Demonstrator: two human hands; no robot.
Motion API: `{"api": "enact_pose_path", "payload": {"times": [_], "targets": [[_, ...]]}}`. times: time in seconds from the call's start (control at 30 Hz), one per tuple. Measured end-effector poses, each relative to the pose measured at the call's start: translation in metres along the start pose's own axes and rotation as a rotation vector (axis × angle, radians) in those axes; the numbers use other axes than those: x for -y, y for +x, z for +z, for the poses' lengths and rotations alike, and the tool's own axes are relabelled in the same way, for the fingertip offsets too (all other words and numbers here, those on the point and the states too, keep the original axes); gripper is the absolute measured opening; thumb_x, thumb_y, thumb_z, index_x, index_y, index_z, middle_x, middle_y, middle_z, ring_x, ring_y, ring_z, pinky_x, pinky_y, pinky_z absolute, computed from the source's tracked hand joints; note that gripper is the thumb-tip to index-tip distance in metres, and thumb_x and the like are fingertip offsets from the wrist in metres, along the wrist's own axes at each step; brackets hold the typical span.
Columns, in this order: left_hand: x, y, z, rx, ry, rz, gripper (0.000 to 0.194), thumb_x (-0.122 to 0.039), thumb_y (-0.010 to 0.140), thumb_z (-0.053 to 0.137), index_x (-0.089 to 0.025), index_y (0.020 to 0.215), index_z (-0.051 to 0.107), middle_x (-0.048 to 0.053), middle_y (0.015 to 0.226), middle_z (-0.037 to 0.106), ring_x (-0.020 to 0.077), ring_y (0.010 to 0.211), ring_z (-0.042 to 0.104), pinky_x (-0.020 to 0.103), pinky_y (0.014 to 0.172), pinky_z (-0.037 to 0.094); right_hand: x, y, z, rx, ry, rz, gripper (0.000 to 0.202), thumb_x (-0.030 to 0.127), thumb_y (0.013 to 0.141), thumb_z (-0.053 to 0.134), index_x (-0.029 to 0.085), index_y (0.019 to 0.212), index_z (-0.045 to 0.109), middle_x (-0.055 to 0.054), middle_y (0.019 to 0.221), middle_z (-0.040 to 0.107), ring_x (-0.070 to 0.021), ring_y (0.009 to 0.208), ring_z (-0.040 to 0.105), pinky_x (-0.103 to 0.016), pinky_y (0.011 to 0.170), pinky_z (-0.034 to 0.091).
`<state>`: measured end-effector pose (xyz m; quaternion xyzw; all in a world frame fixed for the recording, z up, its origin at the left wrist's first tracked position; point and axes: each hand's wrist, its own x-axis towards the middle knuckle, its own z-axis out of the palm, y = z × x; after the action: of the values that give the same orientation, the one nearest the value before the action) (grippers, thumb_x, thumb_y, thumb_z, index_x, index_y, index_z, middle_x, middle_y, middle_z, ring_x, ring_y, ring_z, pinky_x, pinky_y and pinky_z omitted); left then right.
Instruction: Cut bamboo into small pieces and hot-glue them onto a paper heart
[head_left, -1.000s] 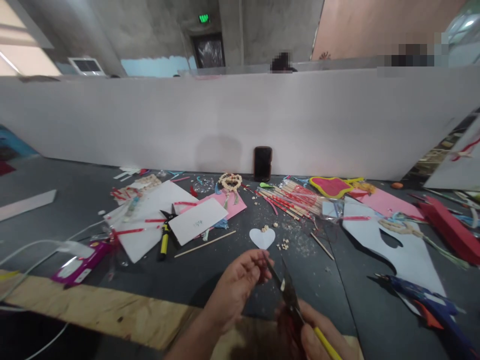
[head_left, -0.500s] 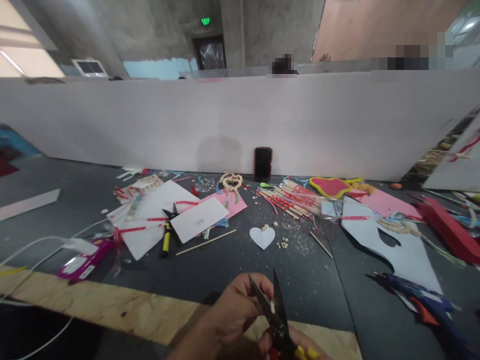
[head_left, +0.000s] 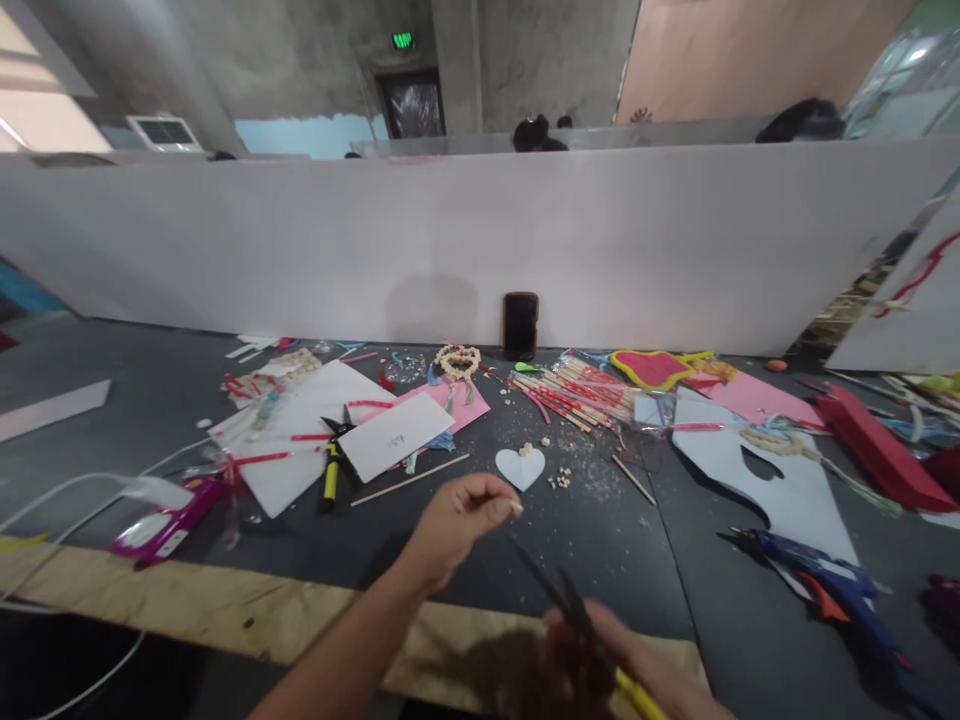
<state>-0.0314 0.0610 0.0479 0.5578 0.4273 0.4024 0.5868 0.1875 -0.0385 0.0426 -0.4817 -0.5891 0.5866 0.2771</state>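
Observation:
My left hand [head_left: 461, 525] is closed in a pinch on a small pale bead-like piece [head_left: 516, 508], just in front of a white paper heart [head_left: 525, 470]. Scissors [head_left: 577, 618] with dark blades and yellow on the handles are in my right hand [head_left: 619, 640], low at the front edge and blurred by motion. Their blades are apart and point up and left, clear of the pinched piece. Several small pale pieces [head_left: 559, 478] lie beside the heart, and a few more rest on its upper edge.
Black-and-yellow pliers [head_left: 331, 475], a thin stick [head_left: 409, 481] and a white card [head_left: 394, 436] lie left. A purple glue gun [head_left: 169, 520] is farther left, a blue one [head_left: 814, 575] right. A phone [head_left: 520, 326] leans on the white partition [head_left: 315, 240].
My left hand has moved up and away from the scissors toward the paper heart, carrying the small piece. The right hand with the scissors has shifted slightly right.

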Motion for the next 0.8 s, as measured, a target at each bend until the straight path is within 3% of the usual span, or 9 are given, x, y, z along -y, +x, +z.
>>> {"api": "enact_pose_path", "payload": {"times": [0.13,0.17,0.2,0.27,0.33,0.47,0.63,0.8], "targets": [[0.01,0.017,-0.046,-0.126,0.766,0.182,0.019,-0.031,0.081,0.052,-0.021,0.085,0.068,0.002,0.089,0.071,0.0186,0.087,0.062,0.028,0.076,0.046,0.009,0.011,-0.05,-0.291,-0.257,-0.005,0.053,0.044,0.079,0.058,0.022,0.125,0.045,-0.011,0.115,0.058,-0.0275,0.106,0.054,-0.044,0.094,0.038],[0.013,0.02,-0.057,-0.112,0.915,0.203,0.02,-0.029,0.083,0.05,-0.021,0.086,0.068,0.002,0.09,0.071,0.0182,0.086,0.063,0.028,0.077,0.046,0.009,0.017,-0.063,-0.393,-0.506,-0.02,0.053,0.047,0.079,0.055,0.019,0.123,0.046,-0.013,0.115,0.058,-0.0282,0.105,0.055,-0.043,0.093,0.04],[0.017,0.023,-0.066,-0.09,1.058,0.236,0.021,-0.027,0.083,0.048,-0.022,0.087,0.068,0.002,0.089,0.071,0.0181,0.084,0.064,0.029,0.078,0.046,0.008,0.024,-0.076,-0.409,-0.731,-0.025,0.052,0.048,0.079,0.053,0.017,0.12,0.048,-0.015,0.112,0.06,-0.0286,0.101,0.057,-0.042,0.089,0.043],[0.023,0.026,-0.08,-0.087,1.127,0.244,0.02,-0.022,0.081,0.049,-0.021,0.084,0.069,0.004,0.085,0.072,0.0203,0.083,0.064,0.033,0.078,0.046,0.005,0.04,-0.097,-0.457,-1.13,0.025,0.049,0.043,0.082,0.048,0.013,0.121,0.048,-0.017,0.112,0.061,-0.0289,0.103,0.057,-0.039,0.087,0.044],[0.029,0.028,-0.089,-0.087,1.155,0.254,0.023,-0.016,0.077,0.049,-0.02,0.089,0.069,0.005,0.088,0.071,0.0215,0.085,0.064,0.035,0.08,0.047,0.002,0.055,-0.112,-0.491,-1.226,0.059,0.049,0.036,0.081,0.05,0.011,0.123,0.047,-0.02,0.115,0.059,-0.0335,0.108,0.054,-0.045,0.09,0.04],[0.037,0.02,-0.093,-0.104,1.158,0.319,0.037,-0.009,0.075,0.043,-0.019,0.104,0.064,0.007,0.106,0.067,0.0211,0.1,0.06,0.036,0.089,0.046,0.003,0.08,-0.125,-0.472,-1.292,0.123,0.052,0.032,0.078,0.059,0.011,0.124,0.047,-0.017,0.11,0.061,-0.0302,0.106,0.055,-0.041,0.089,0.042],[0.041,-0.008,-0.094,-0.182,1.154,0.497,0.028,-0.021,0.085,0.042,-0.02,0.101,0.064,0.008,0.107,0.065,0.0228,0.105,0.058,0.04,0.092,0.045,0.012,0.108,-0.134,-0.49,-1.337,0.261,0.035,0.035,0.087,0.053,0.017,0.117,0.052,-0.008,0.114,0.057,-0.0192,0.095,0.059,-0.04,0.08,0.049],[0.054,-0.047,-0.105,-0.267,1.155,0.506,0.026,-0.029,0.086,0.045,-0.024,0.101,0.065,0.006,0.109,0.065,0.0224,0.103,0.06,0.039,0.09,0.047,0.021,0.131,-0.142,-0.582,-1.385,0.327,0.034,0.034,0.088,0.053,0.017,0.117,0.052,-0.008,0.116,0.056,-0.0195,0.096,0.058,-0.041,0.08,0.05]]}}
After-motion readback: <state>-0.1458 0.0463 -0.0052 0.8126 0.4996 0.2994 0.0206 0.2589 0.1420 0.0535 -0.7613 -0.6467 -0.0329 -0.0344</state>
